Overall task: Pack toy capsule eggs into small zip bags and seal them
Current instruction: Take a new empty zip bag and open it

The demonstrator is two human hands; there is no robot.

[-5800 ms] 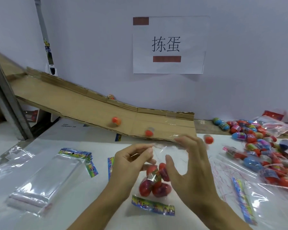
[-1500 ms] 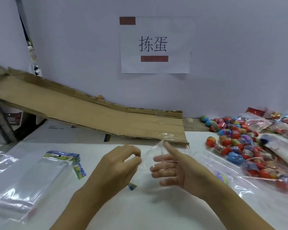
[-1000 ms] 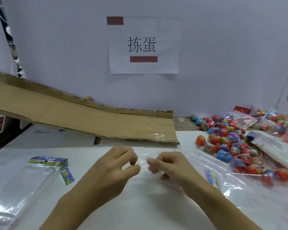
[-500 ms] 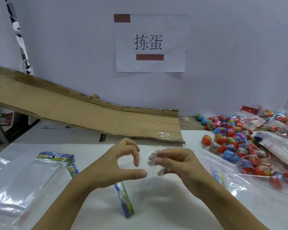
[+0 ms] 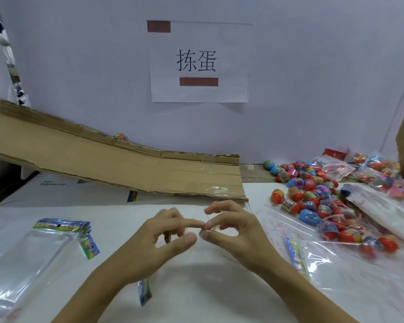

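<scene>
— Near the front edge of the white table (image 5: 196, 299), how many hands?
— Two: left hand (image 5: 159, 243) and right hand (image 5: 231, 231) pinching one clear zip bag (image 5: 145, 292), which hangs empty.
— Farther back?
— One bag stack (image 5: 33, 257) left, capsule eggs (image 5: 313, 201) uncountable right, bare table between, one cardboard ramp (image 5: 117, 166) behind.

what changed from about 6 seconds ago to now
The filled bag of red eggs that both hands held is gone. The left hand and right hand now pinch an empty bag. The eggs rolling on the ramp are gone too. Unchanged: the bag stack.
</scene>
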